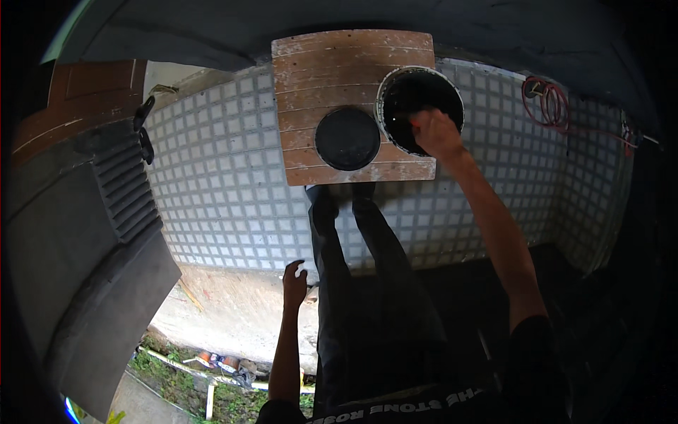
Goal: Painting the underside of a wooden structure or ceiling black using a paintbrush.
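A worn wooden board (304, 85) lies before my feet. On its right part stands a round bucket (395, 88) with a pale rim and a dark inside. My right hand (436, 132) reaches into the bucket, closed on a small red object (414, 121), mostly hidden by my fingers. Left of the bucket is a flat, round black lid or tray (347, 139) on the board. My left hand (294, 283) hangs low beside my left leg, empty, its fingers apart and slightly bent.
Checkered paving (219, 177) surrounds the board. A coiled red hose (554, 106) lies at the right. Dark slatted panels (127, 191) and a brown wooden door (88, 81) are at the left. Behind me are a pale concrete strip (212, 297), plants and white pipes (210, 401).
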Tool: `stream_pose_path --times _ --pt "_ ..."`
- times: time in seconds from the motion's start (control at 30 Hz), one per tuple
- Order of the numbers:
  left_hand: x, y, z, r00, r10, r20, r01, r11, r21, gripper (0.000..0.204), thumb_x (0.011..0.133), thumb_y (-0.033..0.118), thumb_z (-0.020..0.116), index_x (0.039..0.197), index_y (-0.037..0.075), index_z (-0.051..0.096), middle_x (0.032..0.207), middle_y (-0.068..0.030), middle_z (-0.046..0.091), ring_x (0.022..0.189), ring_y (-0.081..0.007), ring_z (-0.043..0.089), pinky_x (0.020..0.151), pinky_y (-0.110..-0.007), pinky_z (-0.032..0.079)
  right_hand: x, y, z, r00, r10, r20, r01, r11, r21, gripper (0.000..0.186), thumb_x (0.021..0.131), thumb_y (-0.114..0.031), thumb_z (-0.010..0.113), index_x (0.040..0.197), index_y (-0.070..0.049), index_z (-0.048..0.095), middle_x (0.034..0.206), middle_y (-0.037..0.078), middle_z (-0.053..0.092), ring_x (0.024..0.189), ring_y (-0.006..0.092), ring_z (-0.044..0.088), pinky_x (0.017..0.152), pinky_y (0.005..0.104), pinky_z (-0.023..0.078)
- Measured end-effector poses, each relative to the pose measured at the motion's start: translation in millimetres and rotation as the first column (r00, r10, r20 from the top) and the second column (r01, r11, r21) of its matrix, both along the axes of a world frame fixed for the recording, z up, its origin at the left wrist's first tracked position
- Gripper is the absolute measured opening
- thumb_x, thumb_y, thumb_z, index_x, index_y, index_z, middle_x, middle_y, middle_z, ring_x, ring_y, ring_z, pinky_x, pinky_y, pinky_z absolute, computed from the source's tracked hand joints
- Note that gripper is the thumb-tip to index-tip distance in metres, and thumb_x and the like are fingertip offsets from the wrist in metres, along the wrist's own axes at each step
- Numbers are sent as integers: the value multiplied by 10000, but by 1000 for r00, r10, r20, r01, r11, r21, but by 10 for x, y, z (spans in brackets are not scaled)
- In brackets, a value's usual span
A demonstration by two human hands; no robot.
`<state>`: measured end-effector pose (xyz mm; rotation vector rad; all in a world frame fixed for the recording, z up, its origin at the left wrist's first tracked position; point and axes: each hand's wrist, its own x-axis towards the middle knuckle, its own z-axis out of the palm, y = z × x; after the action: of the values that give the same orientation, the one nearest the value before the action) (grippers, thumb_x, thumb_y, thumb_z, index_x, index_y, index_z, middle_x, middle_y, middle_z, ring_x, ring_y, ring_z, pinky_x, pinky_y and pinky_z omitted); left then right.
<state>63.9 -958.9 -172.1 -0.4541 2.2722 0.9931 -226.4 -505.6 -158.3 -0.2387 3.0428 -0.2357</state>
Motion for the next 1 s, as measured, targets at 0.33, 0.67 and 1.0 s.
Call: stream_pose_path --times 0.33,0.67,1.0 --pt "-1591 1362 -707 984 160 75 -176 918 356 348 932 115 546 1270 35 531 1211 -114 618 1113 -218 601 951 -324 461 -6 -9 -28 961 -64 -269 54 998 -42 312 759 -137 699 1058 -112 614 836 127 596 710 321 582 654 437 498" --pt "-2146 1701 -969 492 714 499 -870 380 315 255 915 275 544 1105 106 554 1082 -51 565 1045 -207 568 938 -385 456 3 -112 8 953 -61 -297 57 998 -23 182 761 -111 673 923 -73 600 852 151 644 698 370 622 655 467 525" --pt "-2132 1613 -1008 435 665 607 -894 239 379 219 932 277 545 1026 82 577 979 -51 600 1019 -220 590 935 -385 465 -110 -122 -42 939 -321 -122 240 868 -435 180 755 -133 710 903 -77 625 844 133 649 793 376 612 718 462 509"
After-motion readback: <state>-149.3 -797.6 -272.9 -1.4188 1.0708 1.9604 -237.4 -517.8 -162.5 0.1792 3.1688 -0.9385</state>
